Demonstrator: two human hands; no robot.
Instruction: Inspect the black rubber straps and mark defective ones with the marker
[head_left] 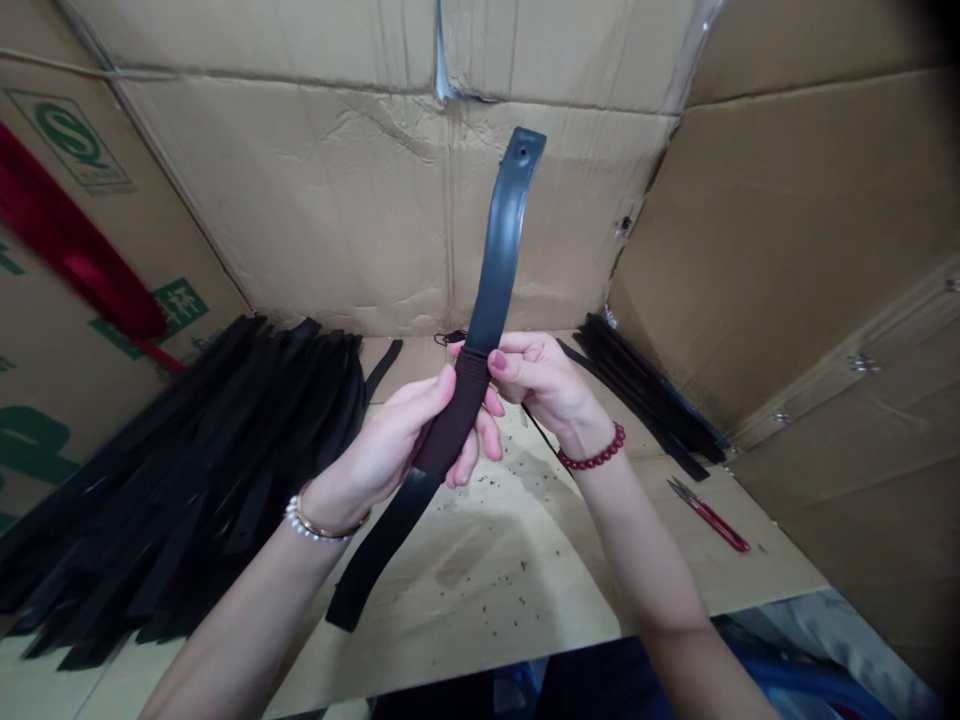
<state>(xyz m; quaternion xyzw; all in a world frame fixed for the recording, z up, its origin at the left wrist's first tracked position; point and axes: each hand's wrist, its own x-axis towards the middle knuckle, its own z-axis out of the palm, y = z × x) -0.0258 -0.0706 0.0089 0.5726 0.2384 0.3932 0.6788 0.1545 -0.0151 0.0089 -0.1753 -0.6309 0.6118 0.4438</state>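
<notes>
A long, curved black strap [504, 235] with a small hole near its top end is held up at a slant. Dark brown cord [459, 415] is wrapped tightly round its middle. My left hand [416, 420] is closed round the wrapped part, thumb in front and fingers behind. At the upper edge of the wrapping, my right hand [536, 375] pinches the cord against the strap between thumb and forefinger. A thin dark cord end [546, 440] trails down below my right hand. The strap's lower end hangs free over the table.
A large pile of black straps [187, 480] lies at left, a smaller stack [649, 395] at right. Red-handled thread snips [709, 515] rest on the table [450, 620], which is strewn with dark scraps. Cardboard walls [360, 200] enclose three sides; a red bundle [75, 240] hangs at left.
</notes>
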